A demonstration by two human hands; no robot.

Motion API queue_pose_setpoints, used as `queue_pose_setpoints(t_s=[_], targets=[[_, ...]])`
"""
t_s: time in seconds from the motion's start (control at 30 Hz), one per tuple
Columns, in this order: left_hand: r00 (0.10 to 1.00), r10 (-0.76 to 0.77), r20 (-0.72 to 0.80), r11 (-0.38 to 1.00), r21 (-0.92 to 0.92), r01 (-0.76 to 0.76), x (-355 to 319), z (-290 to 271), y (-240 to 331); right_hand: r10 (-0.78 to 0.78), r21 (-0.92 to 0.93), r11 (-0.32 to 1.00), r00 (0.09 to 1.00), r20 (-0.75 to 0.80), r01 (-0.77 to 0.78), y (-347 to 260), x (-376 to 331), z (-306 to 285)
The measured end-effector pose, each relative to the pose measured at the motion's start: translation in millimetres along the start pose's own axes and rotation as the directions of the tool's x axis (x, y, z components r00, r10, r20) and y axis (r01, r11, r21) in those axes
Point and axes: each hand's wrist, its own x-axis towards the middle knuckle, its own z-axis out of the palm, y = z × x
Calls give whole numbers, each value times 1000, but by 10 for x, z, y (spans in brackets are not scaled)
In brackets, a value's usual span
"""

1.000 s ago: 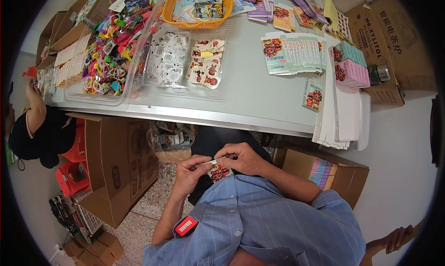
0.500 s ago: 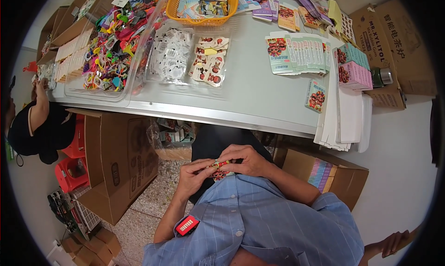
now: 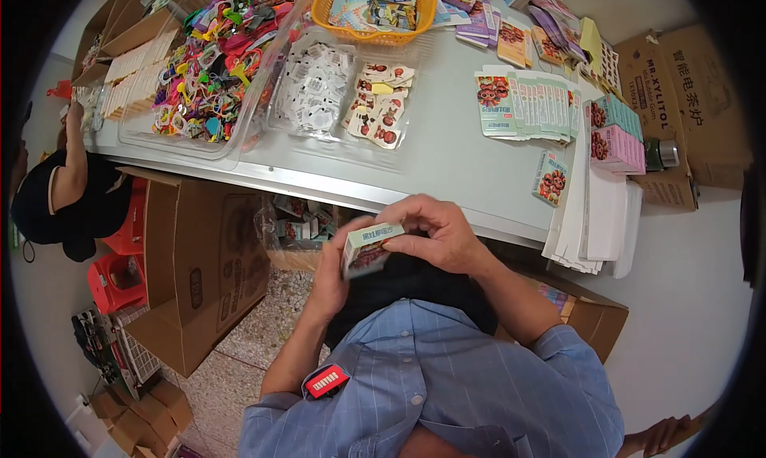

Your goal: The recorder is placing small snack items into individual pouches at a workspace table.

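Over my lap, just in front of the table edge, I hold a small pale green printed card box [image 3: 365, 255]. My left hand [image 3: 328, 273] is closed round its left side. On the opposite side, the fingers and thumb of my right hand [image 3: 444, 236] pinch the upper right end. The box's narrow top side faces up, and its lower part is slightly blurred. A similar green box [image 3: 550, 178] lies on the table at the right. Beyond it is an overlapping row of flat pale green cartons [image 3: 499, 107].
Clear plastic trays hold colourful trinkets [image 3: 211, 83], white packets [image 3: 315, 83] and stickers [image 3: 381, 111]. A yellow basket [image 3: 427, 19] stands behind them. Pink boxes [image 3: 618, 148] are stacked at right. A large open carton [image 3: 215, 274] stands on the floor at left, near another person [image 3: 68, 187].
Both hands have risen from my lap toward the table edge with the box. The box is now tilted, showing its narrow side. The view has shifted slightly.
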Motion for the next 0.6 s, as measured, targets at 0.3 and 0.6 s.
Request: queue_pose_setpoints(t_s=[0.3,0.6], targets=[[962,23,-272,965,-246,-92,-120,125,185,-535,-644,356,713,453,677,-70,72,171],[918,241,-315,970,111,-217,94,147,300,-696,-919,36,669,258,392,-1000,1580,-812]])
